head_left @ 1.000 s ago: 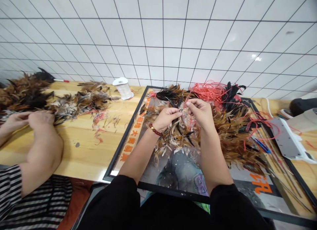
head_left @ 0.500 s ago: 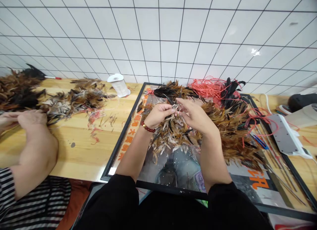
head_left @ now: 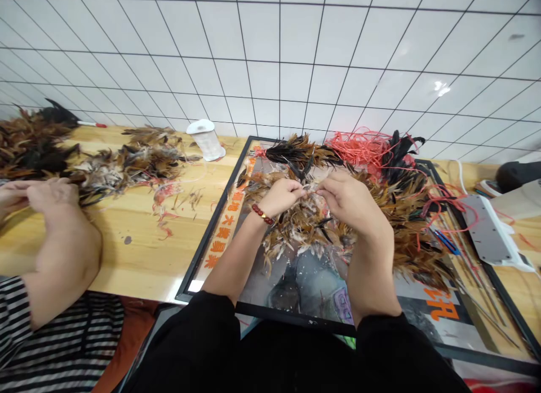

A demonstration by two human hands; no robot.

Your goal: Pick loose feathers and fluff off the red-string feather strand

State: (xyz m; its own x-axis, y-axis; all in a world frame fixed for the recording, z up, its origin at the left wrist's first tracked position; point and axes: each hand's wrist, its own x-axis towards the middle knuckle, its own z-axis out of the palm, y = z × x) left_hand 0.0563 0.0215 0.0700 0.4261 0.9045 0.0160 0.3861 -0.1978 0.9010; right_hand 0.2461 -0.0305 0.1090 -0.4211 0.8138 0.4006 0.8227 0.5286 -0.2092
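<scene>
My left hand (head_left: pixel 284 198), with a beaded bracelet (head_left: pixel 262 214) on its wrist, pinches a feather (head_left: pixel 311 186) by its pale end over the glass board. Close beside it on the right, my right hand (head_left: pixel 350 201) has thumb and fingers pressed together; what lies between them is too small to make out. Under both hands spreads a pile of brown feathers (head_left: pixel 296 235) with whitish bases. Behind them lies a bundle of dark feathers (head_left: pixel 291 151), bound in red at its left end. More brown feathers (head_left: pixel 416 252) lie right of my right hand.
The black-framed glass board (head_left: pixel 211 229) rests on a wooden table (head_left: pixel 139 263). Behind are tangled red strings (head_left: pixel 359 148) and a white spool (head_left: pixel 206 140). A blue cutter (head_left: pixel 447 242) and a white power strip (head_left: pixel 494 232) lie right. At left, a co-worker's hands (head_left: pixel 53 195) touch feathers.
My right hand has closed its raised fingers into a pinch and turned slightly. My left hand stays at the pale feather end. The view has shifted slightly.
</scene>
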